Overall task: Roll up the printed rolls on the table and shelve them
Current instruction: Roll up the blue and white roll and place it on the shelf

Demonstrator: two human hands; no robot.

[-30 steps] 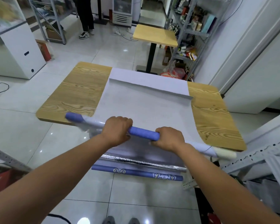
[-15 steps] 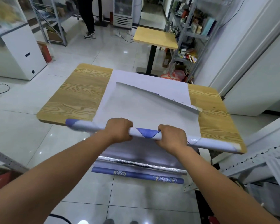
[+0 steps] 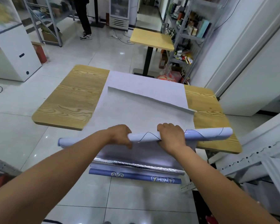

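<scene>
The rolled print is pale lavender-white, crossed by thin black curving lines. The flat sheet is plain grey-white and lies over a second sheet of faint lilac. The table shows yellow-tan wood grain with darker swirls. On the pale grey glossy floor tiles lie a crinkled silver roll and a deep blue roll bearing 2 ornaments, seemingly gold and white.

Head camera looks steeply down, close over the table
</scene>
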